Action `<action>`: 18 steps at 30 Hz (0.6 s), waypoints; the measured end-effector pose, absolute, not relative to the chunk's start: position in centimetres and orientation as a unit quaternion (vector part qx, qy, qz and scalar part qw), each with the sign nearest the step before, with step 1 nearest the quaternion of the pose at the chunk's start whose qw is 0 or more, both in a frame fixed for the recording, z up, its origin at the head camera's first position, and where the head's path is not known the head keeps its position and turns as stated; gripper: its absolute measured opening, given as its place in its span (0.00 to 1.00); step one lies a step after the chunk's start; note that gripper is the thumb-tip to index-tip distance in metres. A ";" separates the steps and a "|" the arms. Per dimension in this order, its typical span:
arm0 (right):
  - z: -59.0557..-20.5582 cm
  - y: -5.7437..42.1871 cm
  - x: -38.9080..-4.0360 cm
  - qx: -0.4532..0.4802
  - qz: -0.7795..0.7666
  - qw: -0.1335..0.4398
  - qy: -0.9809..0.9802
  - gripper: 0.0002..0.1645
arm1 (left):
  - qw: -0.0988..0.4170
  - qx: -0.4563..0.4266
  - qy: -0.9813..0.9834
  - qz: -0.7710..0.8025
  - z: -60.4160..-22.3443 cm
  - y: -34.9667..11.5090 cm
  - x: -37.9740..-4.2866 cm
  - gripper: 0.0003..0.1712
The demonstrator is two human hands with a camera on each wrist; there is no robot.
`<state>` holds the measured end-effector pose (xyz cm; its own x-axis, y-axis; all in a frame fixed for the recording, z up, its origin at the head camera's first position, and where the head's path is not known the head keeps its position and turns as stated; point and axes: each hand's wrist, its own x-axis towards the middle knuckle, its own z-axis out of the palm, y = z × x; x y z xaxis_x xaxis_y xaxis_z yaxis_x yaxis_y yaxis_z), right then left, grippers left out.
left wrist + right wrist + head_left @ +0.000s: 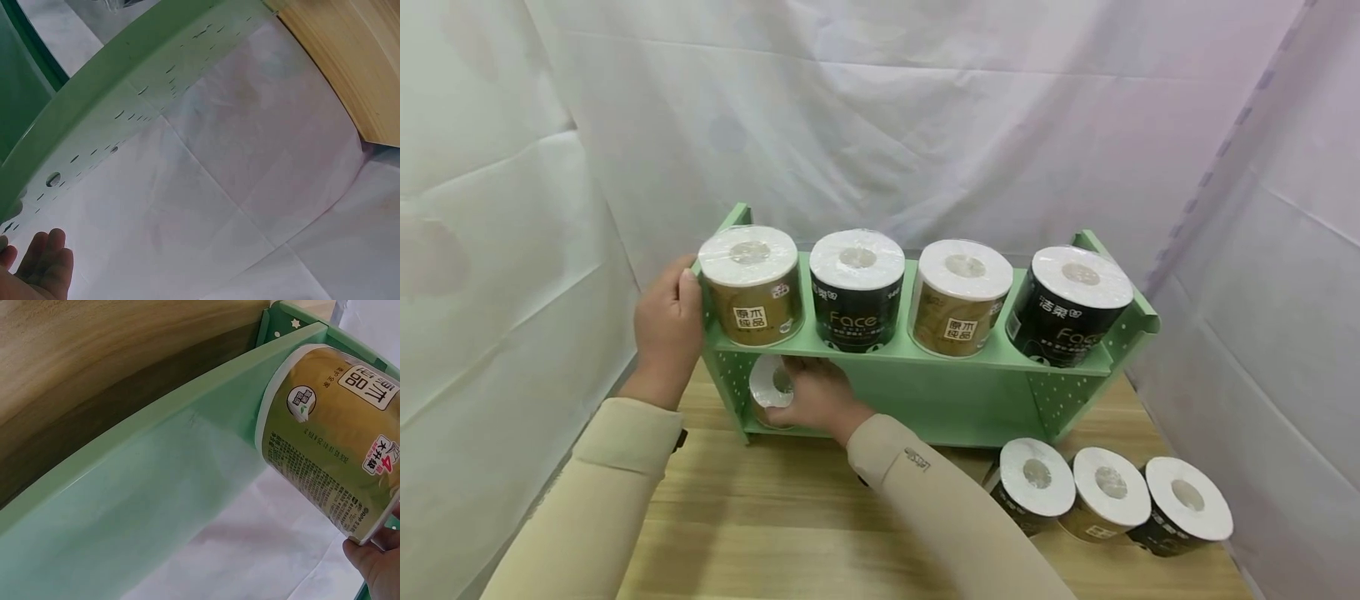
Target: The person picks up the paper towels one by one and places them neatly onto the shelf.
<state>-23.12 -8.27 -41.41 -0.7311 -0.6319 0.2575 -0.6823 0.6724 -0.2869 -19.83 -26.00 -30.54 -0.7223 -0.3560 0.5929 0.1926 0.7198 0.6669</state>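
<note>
A green two-tier shelf (910,392) stands on the wooden table. My left hand (668,329) holds its left side panel, with the thumb at the front edge; the left wrist view shows some fingers (47,262) beside the panel's outer face. Inside the lower tier, at its left end, my right hand (820,396) grips a gold-wrapped toilet roll (325,437). The roll's white end (767,383) faces up and forward in the head view. Part of that hand is hidden beneath the upper board.
On the upper tier stand two gold rolls (756,312) (951,321) alternating with two black rolls (856,317) (1060,321). At the right front of the table, two black rolls (1037,479) (1187,500) flank a gold roll (1108,492). White cloth (910,125) encloses the back and sides.
</note>
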 end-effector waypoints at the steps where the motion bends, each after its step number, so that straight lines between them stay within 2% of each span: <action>1: -41.4 -8.4 -23.2 0.361 0.185 0.069 -0.912 0.56 | 0.369 0.048 -0.850 -0.372 -30.5 -26.0 -19.8 0.26; 18: -41.6 -9.7 -23.6 0.356 0.222 0.030 -0.907 0.52 | 0.378 0.043 -0.846 -0.373 -30.6 -25.9 -19.7 0.25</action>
